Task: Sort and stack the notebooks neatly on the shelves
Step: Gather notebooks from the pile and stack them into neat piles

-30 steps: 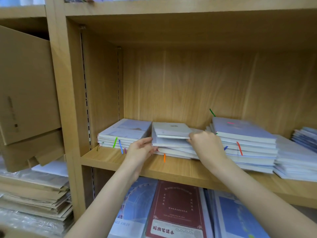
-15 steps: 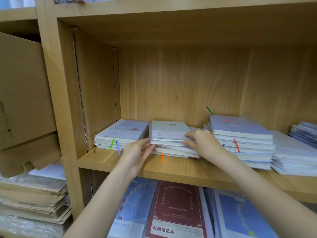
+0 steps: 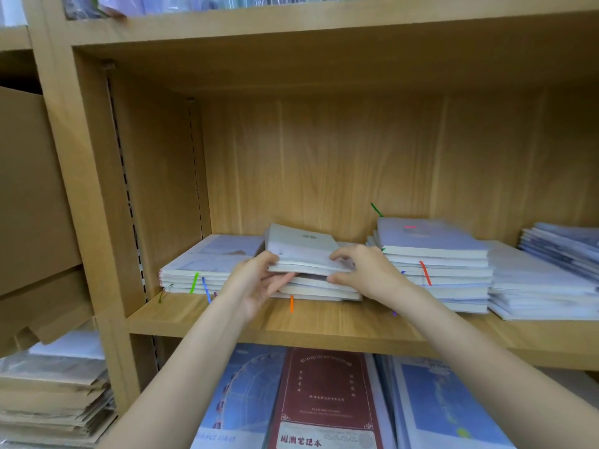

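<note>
Now, seen from the head camera, the top notebooks (image 3: 303,252) of the middle stack (image 3: 319,288) are gripped at both ends and tilted up, by the left hand (image 3: 259,283) at the left edge and the right hand (image 3: 366,273) at the right. On the wooden shelf (image 3: 324,322), a left stack (image 3: 207,270) is seen just beyond the left hand and a taller stack (image 3: 437,264) just beyond the right hand.
</note>
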Demonstrator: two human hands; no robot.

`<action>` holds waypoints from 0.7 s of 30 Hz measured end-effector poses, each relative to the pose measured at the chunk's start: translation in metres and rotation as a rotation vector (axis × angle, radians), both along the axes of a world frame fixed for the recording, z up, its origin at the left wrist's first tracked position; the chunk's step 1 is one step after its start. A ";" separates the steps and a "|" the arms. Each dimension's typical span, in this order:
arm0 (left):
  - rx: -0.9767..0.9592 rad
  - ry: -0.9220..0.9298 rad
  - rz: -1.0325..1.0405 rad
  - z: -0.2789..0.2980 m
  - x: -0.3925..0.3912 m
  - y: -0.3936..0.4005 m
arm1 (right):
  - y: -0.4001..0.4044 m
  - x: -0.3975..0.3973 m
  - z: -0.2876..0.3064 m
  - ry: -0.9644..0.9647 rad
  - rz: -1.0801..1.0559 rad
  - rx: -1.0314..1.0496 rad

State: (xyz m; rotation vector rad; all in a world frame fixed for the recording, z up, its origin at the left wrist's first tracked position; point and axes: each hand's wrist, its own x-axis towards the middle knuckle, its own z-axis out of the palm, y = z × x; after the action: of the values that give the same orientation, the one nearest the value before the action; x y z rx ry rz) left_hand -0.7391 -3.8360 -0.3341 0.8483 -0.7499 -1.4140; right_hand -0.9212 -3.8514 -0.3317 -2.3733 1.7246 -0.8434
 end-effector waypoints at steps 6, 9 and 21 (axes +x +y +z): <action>-0.352 -0.044 0.061 0.006 0.012 0.027 | 0.016 0.010 0.005 -0.030 0.096 -0.275; -0.456 -0.005 0.002 0.026 -0.002 0.043 | 0.030 0.001 0.014 0.053 -0.007 -0.477; -0.516 -0.167 -0.368 0.046 -0.204 0.062 | 0.082 -0.212 0.001 0.237 -0.380 -0.934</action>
State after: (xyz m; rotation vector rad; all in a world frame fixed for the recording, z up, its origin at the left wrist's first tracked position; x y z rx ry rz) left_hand -0.9430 -3.7740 -0.2883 0.4372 -1.3821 -1.3797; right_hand -1.1332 -3.7695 -0.3304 -2.7602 2.2721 -1.8242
